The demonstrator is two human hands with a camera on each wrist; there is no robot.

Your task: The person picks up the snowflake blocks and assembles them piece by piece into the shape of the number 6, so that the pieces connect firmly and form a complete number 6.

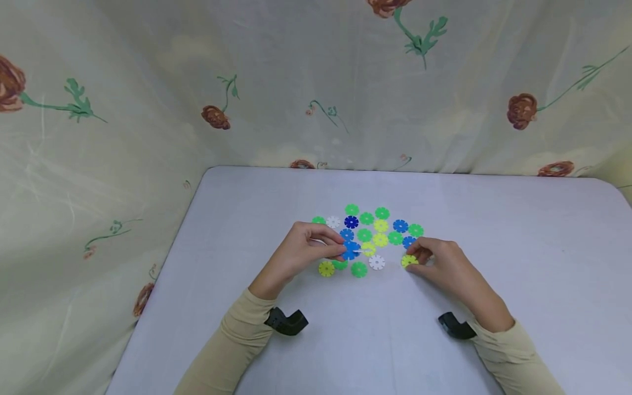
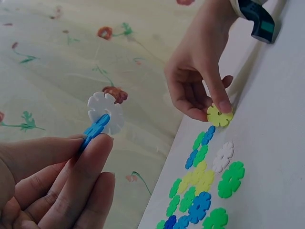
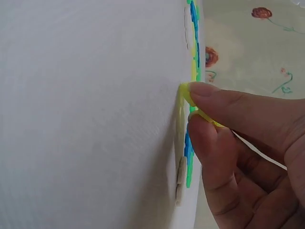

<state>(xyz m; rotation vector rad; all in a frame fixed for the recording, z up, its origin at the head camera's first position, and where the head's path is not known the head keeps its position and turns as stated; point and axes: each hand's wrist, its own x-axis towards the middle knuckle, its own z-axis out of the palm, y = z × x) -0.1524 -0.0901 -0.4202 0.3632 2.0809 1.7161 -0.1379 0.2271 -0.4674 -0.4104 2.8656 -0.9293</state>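
My left hand (image 1: 307,248) pinches a blue flower-shaped disc (image 2: 93,131) between thumb and fingers. A white flower-shaped disc (image 2: 97,103) is slotted crosswise into the blue one, and the pair is held up off the table. On the other side, my right hand (image 1: 441,267) pinches a yellow flower-shaped disc (image 1: 408,260) by its edge, close to the tabletop. In the right wrist view this yellow disc (image 3: 185,94) is partly hidden behind the thumb and forefinger. Between and beyond the hands lie loose discs, such as a green one (image 1: 359,269) and a white one (image 1: 377,262).
Several more green, blue and yellow discs lie flat in a cluster, including a dark blue disc (image 1: 351,222) and a yellow disc (image 1: 326,268). They rest on a pale table (image 1: 533,247). A flowered curtain (image 1: 276,82) hangs behind and left of it.
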